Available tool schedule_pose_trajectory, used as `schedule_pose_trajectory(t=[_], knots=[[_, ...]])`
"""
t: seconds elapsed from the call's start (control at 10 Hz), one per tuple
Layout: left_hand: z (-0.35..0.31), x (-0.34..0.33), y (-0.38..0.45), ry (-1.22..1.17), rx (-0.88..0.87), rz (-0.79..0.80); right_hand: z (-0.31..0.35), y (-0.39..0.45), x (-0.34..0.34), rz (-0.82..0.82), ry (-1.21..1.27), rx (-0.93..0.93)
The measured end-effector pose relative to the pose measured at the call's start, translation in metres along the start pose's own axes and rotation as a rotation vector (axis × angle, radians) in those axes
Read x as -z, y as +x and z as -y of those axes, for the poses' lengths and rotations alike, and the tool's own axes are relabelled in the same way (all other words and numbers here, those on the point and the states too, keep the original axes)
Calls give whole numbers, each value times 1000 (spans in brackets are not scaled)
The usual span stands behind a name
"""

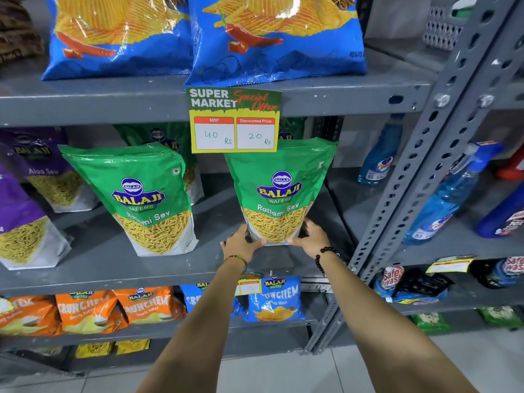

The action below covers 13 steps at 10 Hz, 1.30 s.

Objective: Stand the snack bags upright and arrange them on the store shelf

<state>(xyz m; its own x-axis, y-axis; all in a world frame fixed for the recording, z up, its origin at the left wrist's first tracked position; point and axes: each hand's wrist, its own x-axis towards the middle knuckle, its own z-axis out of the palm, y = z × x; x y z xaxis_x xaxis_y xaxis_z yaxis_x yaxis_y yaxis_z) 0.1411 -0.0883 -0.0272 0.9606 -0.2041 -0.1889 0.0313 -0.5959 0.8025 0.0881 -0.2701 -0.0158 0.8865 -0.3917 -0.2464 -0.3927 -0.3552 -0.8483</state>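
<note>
A green Ratlami Sev bag (279, 191) stands upright on the grey middle shelf (119, 268), right of centre. My left hand (241, 244) grips its lower left corner and my right hand (310, 236) grips its lower right corner. A second green Ratlami Sev bag (139, 197) stands upright to the left, leaning slightly back. More green bags (167, 137) stand behind them, partly hidden. Purple Aloo Sev bags (17, 205) stand at the far left of the same shelf.
A yellow price tag (234, 120) hangs from the upper shelf edge over the held bag's top. Blue chip bags (272, 38) fill the upper shelf. Orange and blue Crunchem bags (141, 304) sit below. A grey perforated upright (425, 154) separates spray bottles (450, 194) at right.
</note>
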Motion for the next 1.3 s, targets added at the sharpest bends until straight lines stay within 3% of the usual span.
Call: schedule_pose_trajectory(t=[1.1,1.3], knots=[[-5,1,-13,85,-21,-19,-21,8,-1,3,85,-30],[9,6,-51,350,-51,-9,-13,-46,-12,-133,-185,43]])
